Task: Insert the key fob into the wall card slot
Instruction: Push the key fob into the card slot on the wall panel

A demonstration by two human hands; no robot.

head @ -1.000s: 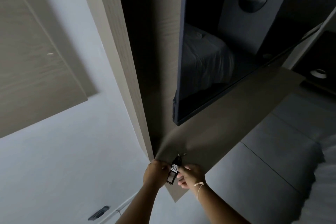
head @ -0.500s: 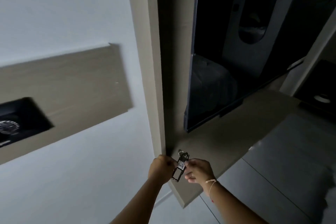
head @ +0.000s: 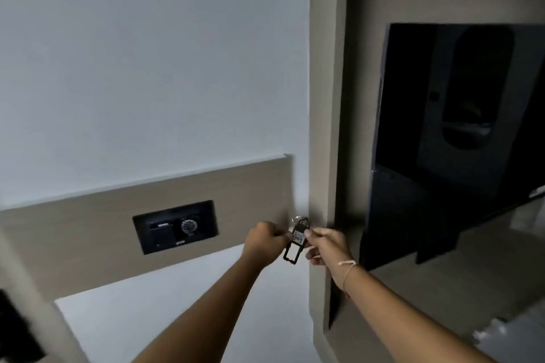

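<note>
A black key fob (head: 295, 243) with a white label and a metal ring on top hangs between my two hands. My left hand (head: 264, 243) pinches its left side and my right hand (head: 326, 246) pinches its right side, in front of the wall. The black wall card slot panel (head: 175, 226) is set in a wooden strip (head: 88, 227), well to the left of the fob. A slot and a round grille show on its face.
A beige column (head: 323, 97) juts out right behind my hands. To its right a dark wall-mounted screen (head: 448, 141) hangs in a recess. A dark object (head: 14, 330) sits at the lower left edge. White wall (head: 147, 53) fills the upper left.
The view has swung left and levelled, so the wall panel now shows in full. Both hands keep hold of the fob and have risen toward the wooden strip.
</note>
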